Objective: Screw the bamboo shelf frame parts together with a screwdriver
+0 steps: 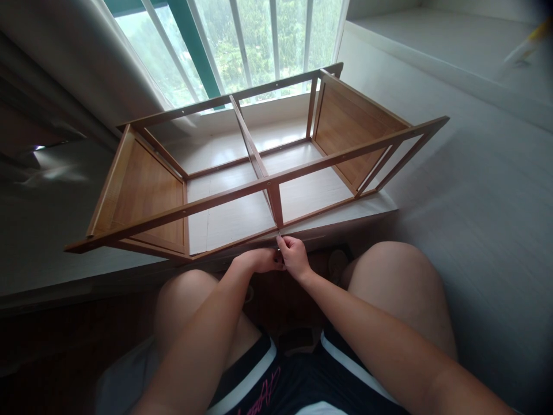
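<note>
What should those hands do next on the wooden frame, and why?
Maybe the left hand should steady the lower rail near the middle post. The right hand is pinching right by the post's foot, while the left is tucked beside it, not visibly gripping the rail. Whatever is pinched looks too small to name.

Here's the window (pixel 259 46), bright with green trees (pixel 291 34) beyond it, and pale bars (pixel 275 40) striping that view! A teal post (pixel 193 40) cuts down the window's left part. Left of the window, a greyish curtain (pixel 95 57) hangs in folds. Over right of the window now, a pale raised ledge (pixel 432 34), and farther out, a yellow-and-white item (pixel 533 40), too blurred to name.
</note>
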`<state>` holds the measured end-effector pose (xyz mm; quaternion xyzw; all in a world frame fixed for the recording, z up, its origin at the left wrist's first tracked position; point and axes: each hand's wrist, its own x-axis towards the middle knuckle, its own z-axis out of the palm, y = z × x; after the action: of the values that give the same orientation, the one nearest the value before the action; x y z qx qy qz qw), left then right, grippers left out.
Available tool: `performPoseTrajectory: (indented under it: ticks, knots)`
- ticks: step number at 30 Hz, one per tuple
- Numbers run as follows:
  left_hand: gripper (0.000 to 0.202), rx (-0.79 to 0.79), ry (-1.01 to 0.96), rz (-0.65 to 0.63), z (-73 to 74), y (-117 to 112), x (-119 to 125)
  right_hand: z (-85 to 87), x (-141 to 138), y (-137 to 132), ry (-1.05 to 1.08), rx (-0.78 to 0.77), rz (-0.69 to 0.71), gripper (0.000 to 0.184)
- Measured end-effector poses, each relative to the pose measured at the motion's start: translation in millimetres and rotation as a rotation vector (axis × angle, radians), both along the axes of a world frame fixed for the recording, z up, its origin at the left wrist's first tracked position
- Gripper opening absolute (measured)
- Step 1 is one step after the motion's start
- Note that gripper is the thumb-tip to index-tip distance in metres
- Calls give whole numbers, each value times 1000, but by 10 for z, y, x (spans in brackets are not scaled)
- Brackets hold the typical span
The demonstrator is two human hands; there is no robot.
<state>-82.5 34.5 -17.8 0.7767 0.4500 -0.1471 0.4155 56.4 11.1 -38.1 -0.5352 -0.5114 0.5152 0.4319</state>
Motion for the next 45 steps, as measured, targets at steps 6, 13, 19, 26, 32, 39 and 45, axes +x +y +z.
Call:
performPoseTrajectory:
  ticks: [6,13,19,26,32,39,45]
  knots:
    - [48,12,-6,3,-37,-3,-6,87,30,10,-180,100,2,46]
    - [46,0,-7,18,-33,-8,-8,127,56,44,-300,157,9,46]
    - [47,-8,4,32,-24,-14,-7,112,67,60,-393,160,27,44]
    - [47,-2,-17,25,-47,-12,-9,120,64,62,-437,165,40,43]
    - [48,3,-15,6,-123,-5,-18,106,54,77,-428,171,33,43]
    - [47,1,4,8,-79,-8,-10,42,26,74,-110,60,64,46]
    - [44,-7,11,8,1,-10,15,-27,-67,43,344,-184,42,46]
